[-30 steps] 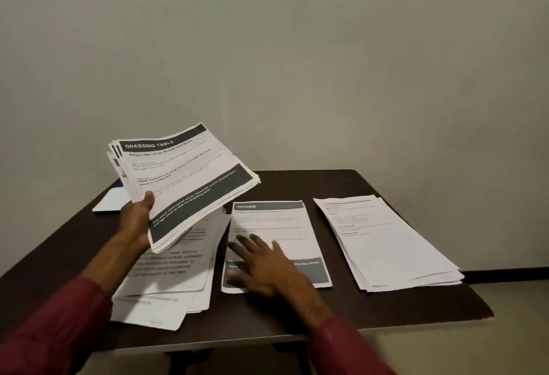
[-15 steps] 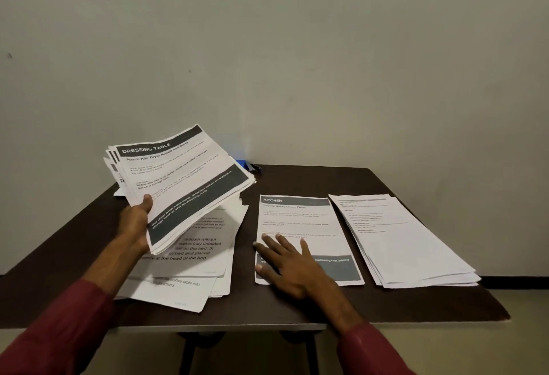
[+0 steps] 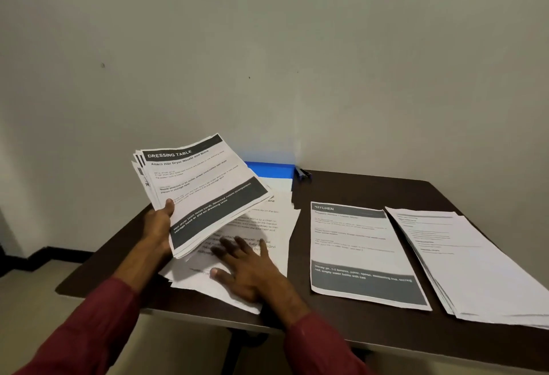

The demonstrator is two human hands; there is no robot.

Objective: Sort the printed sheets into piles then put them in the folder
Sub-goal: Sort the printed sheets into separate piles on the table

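Note:
My left hand [image 3: 159, 221] grips a thick stack of printed sheets [image 3: 202, 193], its top sheet headed DRESSING TABLE, raised above the table's left side. Under it lies a loose pile of sheets [image 3: 267, 226], and my right hand [image 3: 245, 270] rests flat on it with fingers spread. A sheet headed KITCHEN [image 3: 361, 253] lies to the right. Further right is a pile of white sheets [image 3: 466, 261]. A blue folder [image 3: 271, 171] sits at the table's back edge, partly hidden by the held stack.
The dark brown table [image 3: 356, 184] stands against a plain wall. A small dark clip-like object [image 3: 303, 173] lies beside the folder. The table's front edge runs just below my right wrist. Pale floor and a black skirting show at the left.
My right hand has left the KITCHEN sheet and moved left onto the loose pile under the held stack. The view has swung left, showing the blue folder.

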